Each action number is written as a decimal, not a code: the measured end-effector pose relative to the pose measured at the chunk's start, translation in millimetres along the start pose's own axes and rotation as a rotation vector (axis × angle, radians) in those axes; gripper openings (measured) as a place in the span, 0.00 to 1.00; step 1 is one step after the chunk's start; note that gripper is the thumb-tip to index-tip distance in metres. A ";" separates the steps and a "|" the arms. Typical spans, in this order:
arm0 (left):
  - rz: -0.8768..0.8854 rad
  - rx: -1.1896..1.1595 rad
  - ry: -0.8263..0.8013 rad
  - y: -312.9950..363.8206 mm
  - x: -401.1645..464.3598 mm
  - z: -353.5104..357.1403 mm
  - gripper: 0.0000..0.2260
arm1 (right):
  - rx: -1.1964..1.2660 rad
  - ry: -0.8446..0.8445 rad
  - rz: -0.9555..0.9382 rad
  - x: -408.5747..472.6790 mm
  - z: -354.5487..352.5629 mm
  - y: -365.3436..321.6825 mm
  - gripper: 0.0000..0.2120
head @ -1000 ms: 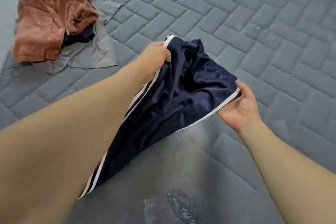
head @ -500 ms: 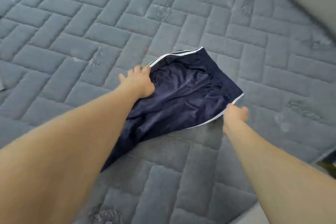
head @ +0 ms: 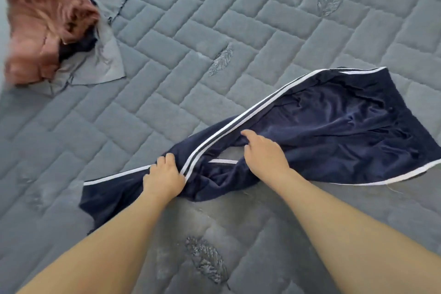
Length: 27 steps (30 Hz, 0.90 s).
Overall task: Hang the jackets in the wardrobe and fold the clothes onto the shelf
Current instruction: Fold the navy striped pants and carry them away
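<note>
Navy track trousers point(head: 334, 131) with white side stripes lie spread across the grey quilted mattress point(head: 214, 19), waist end at the right, legs running to the lower left. My left hand point(head: 163, 175) grips a bunched leg near the stripes, fingers curled into the cloth. My right hand point(head: 263, 153) lies on the trousers near the crotch, fingers bent and pinching the fabric where a gap shows the mattress.
A pile of clothes sits at the far left corner: a rust-brown garment point(head: 40, 24) on top, a dark piece and a grey garment point(head: 102, 59) under it. A pale wall edge runs along the left side.
Both hands let go of the waist corners and moved down to the legs. The trousers now lie flat on the mattress. The view swung back left, showing the clothes pile again.
</note>
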State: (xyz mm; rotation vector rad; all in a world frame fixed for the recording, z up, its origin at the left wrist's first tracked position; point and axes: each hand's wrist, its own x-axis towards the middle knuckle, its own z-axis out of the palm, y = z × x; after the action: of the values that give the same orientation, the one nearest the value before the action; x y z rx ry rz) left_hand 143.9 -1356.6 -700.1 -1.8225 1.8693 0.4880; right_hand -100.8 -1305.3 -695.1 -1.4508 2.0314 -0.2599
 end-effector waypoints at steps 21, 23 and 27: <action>-0.074 -0.234 0.076 -104.5 149.5 -144.5 0.13 | -0.030 0.029 0.136 168.7 -12.0 -174.3 0.21; -0.124 -0.327 0.107 -116.2 166.7 -153.0 0.25 | 0.035 0.074 0.160 186.0 -9.4 -176.5 0.33; -0.096 -0.429 -0.207 -132.3 157.7 -102.7 0.48 | -0.130 -0.039 0.140 167.3 38.9 -170.3 0.40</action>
State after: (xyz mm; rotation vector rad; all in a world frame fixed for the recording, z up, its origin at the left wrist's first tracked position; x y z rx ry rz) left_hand 266.8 -1551.0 -695.0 -2.0216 1.6159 1.0650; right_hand 21.6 -1513.8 -703.7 -1.3708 2.1403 -0.0412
